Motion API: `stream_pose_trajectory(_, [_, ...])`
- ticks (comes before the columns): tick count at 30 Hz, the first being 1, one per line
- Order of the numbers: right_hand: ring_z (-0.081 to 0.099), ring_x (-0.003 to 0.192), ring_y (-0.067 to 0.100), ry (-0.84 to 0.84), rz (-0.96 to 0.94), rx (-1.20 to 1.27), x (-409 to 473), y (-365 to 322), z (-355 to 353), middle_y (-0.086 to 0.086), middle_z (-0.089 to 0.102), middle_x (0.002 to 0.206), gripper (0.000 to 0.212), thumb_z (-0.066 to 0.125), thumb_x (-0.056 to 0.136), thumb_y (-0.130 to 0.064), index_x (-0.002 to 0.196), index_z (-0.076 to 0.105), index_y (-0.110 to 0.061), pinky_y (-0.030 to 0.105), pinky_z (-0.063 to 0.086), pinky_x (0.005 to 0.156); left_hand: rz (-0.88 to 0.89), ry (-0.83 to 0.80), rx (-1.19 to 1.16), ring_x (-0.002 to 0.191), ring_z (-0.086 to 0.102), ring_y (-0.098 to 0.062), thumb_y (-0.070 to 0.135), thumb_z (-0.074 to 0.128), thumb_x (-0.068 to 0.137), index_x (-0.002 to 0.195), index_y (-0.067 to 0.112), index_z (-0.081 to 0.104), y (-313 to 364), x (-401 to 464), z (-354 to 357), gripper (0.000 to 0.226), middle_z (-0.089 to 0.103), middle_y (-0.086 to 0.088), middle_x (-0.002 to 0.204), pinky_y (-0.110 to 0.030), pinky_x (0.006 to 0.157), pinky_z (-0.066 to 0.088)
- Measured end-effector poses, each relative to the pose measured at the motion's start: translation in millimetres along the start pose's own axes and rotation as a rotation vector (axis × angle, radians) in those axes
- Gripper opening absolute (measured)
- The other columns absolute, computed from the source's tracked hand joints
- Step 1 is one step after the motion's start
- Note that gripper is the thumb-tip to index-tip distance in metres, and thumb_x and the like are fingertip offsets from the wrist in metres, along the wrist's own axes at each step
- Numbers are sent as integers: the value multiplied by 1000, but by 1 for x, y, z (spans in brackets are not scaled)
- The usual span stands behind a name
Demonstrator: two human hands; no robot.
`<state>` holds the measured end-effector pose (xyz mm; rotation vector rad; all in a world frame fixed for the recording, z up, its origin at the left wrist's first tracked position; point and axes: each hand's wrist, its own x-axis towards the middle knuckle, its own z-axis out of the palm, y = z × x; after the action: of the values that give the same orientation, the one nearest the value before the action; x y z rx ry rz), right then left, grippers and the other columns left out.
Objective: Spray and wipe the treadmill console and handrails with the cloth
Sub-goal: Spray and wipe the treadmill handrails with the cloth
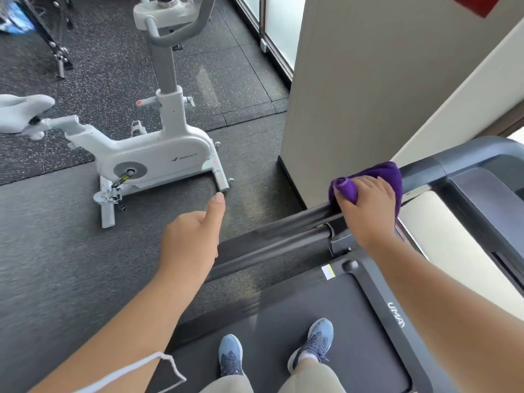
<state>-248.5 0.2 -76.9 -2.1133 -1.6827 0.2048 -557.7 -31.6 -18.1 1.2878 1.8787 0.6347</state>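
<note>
Bunched purple cloth [377, 177], right hand [365, 205] pressing it on black handrail [272, 248]

**Purple cloth on the left handrail**

The purple cloth [377, 180] lies bunched over the treadmill's dark left handrail [286, 239], near where the rail meets the dark grey console [482, 188]. The handrail is a long padded bar, running diagonally.

We note a purple terry cloth [377, 180], a black padded treadmill handrail [283, 245], a white exercise bike [153, 154], speckled dark rubber floor tiles [93, 80] and blue mesh shoes [231, 354].
</note>
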Motion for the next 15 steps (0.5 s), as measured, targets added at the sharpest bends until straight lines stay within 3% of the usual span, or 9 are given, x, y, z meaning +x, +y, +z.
stream_pose_trajectory(2, [61,90,29,-13,-57,12,-28,-43,18,-6,66,83,33,50,95,-46,76,62,-21,41,39,98,-14,14,6,68,71,-42,71,37,102,53,10,46,-3,-2,-5,79,60,-9,49,-51,75,59])
stream_pose_trajectory(4, [61,101,24,-77,-154,41,-64,-88,42,-7,71,97,24,58,90,-44,91,70,-23,40,37,107,-13,39,16,65,71,-41,71,36,103,57,2,48,-7,0,-10,84,64,-16,54,-51,75,59])
stream_pose_trajectory(8, [57,119,21,-199,-302,37,-109,-153,70,-8,70,116,42,56,80,-42,115,69,-22,42,29,118,26,50,98,67,69,-39,81,23,91,67,-9,55,-8,6,-15,98,68,-23,62,-58,79,56])
stream_pose_trajectory(12, [61,114,26,-226,-472,-6,-86,-117,56,-5,71,113,45,58,77,-42,115,69,-21,40,36,111,43,60,77,65,70,-39,78,29,97,64,-8,53,-2,9,-13,95,68,-22,61,-54,78,56])
stream_pose_trajectory(15, [61,114,29,-137,-350,-89,-43,-49,31,-2,72,112,40,57,83,-46,113,69,-23,43,38,108,-2,79,15,67,71,-43,68,36,105,57,3,49,3,5,-7,82,68,-25,63,-48,76,55])
